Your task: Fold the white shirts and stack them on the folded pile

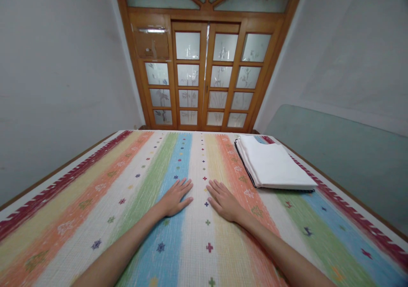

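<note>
My left hand (176,198) lies palm down on the striped cloth (149,227), over its blue and white bands, fingers stretched out and thumb apart. On the cream and yellow bands rests my right hand (223,200), also flat with its fingers extended. A strip of cloth with small crosses shows between the two hands, and neither one holds anything. To the right of my right hand, apart from it, sits a neatly folded stack of white cloth (277,164) with a dark layer along its lower edge.
Wooden doors with frosted glass panes (204,74) stand beyond the far edge. A pale green panel (334,151) leans along the right wall. A plain wall (63,66) runs along the left side.
</note>
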Demonstrator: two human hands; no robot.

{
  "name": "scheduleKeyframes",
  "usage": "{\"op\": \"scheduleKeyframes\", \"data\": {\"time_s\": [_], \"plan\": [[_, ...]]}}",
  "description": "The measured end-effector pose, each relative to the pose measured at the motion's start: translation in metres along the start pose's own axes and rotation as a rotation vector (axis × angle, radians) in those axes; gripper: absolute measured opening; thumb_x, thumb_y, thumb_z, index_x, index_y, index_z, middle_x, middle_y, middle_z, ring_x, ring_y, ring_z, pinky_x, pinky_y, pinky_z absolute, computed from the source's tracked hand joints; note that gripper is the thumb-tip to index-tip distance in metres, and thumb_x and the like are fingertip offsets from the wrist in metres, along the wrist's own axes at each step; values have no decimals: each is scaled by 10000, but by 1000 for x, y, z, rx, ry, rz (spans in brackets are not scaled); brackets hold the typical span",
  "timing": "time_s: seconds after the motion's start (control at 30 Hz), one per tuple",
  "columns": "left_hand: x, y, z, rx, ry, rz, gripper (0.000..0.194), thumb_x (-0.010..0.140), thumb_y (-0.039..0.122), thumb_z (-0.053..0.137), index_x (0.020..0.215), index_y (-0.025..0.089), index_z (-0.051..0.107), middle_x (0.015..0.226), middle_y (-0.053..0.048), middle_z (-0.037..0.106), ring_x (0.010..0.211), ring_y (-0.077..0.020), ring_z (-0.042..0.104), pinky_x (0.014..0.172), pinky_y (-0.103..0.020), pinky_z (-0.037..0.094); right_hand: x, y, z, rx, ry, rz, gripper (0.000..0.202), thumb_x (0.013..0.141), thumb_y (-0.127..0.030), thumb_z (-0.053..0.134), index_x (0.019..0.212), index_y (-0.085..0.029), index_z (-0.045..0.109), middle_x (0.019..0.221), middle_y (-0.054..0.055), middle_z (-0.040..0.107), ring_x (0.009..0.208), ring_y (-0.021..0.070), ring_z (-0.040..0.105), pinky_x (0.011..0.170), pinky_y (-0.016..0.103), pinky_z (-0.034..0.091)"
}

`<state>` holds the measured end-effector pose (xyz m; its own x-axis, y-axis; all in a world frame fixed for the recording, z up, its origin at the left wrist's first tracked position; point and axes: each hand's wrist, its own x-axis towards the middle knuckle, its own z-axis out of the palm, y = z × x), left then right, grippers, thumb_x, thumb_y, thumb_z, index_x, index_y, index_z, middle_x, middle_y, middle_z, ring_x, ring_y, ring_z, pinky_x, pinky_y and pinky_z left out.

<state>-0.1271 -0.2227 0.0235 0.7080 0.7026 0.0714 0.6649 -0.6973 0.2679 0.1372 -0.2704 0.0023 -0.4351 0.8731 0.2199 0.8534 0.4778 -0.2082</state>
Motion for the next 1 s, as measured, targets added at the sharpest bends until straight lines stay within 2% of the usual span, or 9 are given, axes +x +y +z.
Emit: {"op": "scheduleKeyframes", "data": {"time_s": [0.2,0.6,0.7,0.77,0.83,0.87,0.93,1.0], "plan": [[-1,1,0,2,13,3,641,940,587,248,1456,216,329,1526,-59,285,1432,-225,185,1172,-426,140,0,2,3,11,19,-4,531,981,-436,307,1453,-198,356,1521,92,284,1415,257,211,1140,484,220],[-1,0,1,-11,30,9,627,940,569,276,1443,203,356,1517,-77,304,1426,-235,207,1169,-448,152,0,-4,-1,-1,13,13,525,977,-420,322,1420,-153,413,1507,121,309,1404,270,240,1136,485,230],[-3,0,2,-24,49,10,581,941,535,321,1406,200,417,1494,-83,354,1410,-239,256,1161,-456,187,-2,-5,-5,40,7,-8,501,970,-402,344,1388,-149,457,1484,129,352,1395,271,266,1128,493,246],[-6,-1,-2,-52,83,26,528,935,498,367,1351,195,485,1449,-91,432,1379,-237,328,1141,-447,254,-4,-5,-15,107,9,-32,469,963,-396,371,1341,-156,512,1437,131,428,1365,261,333,1116,485,279],[-10,1,-17,-100,159,49,471,927,462,407,1281,187,550,1365,-98,535,1314,-229,435,1095,-424,348,-6,-6,-37,210,60,-21,429,956,-396,398,1270,-162,573,1361,132,520,1300,252,434,1086,468,340],[-14,5,-29,-130,233,49,443,927,447,415,1248,187,573,1312,-96,584,1264,-222,494,1070,-412,386,-7,-9,-53,274,118,-3,406,955,-395,403,1238,-174,593,1318,123,561,1258,245,482,1059,459,379],[-24,20,-66,-197,396,65,394,921,429,448,1192,189,604,1219,-81,648,1148,-203,587,1013,-394,451,-10,-21,-96,410,264,22,349,954,-385,424,1185,-206,615,1230,86,627,1167,224,559,1014,438,430],[-40,42,-112,-239,571,83,356,912,410,492,1170,195,613,1179,-57,668,1074,-183,623,983,-372,478,-18,-39,-146,497,422,8,301,956,-358,442,1147,-220,629,1163,56,660,1114,212,591,984,425,452]]}}
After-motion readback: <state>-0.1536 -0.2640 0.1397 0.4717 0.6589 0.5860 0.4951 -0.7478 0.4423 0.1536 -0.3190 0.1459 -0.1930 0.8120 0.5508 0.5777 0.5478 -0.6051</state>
